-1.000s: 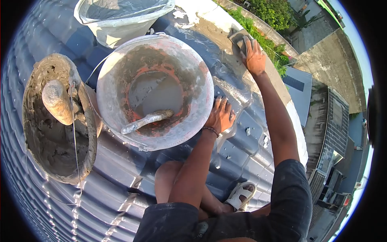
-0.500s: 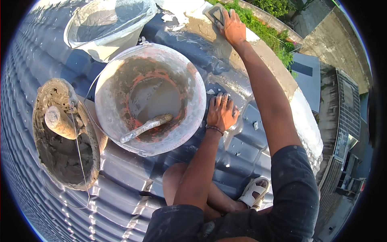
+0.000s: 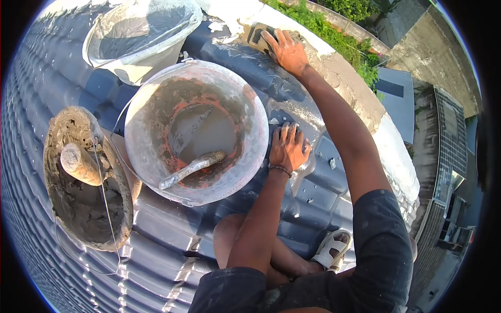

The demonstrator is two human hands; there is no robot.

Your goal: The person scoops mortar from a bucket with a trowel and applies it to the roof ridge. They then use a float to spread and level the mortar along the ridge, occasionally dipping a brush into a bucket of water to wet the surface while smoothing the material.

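Fingers (image 3: 270, 40) of my right hand (image 3: 289, 53) grip a float (image 3: 253, 37).
On my feed it sits at their tips, on the mortar (image 3: 347, 81); my left hand (image 3: 288, 149) rests, fingers spread, on the roof (image 3: 312, 213) beside the nearest bucket (image 3: 260, 133).

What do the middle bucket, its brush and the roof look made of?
Middle bucket: probably plastic, matte; orange shows through grey crust. Brush: handle unclear under pale coating; tip apparently bristly fibre. Roof: likely painted metal, glossy; sunlight streaks its ridges.
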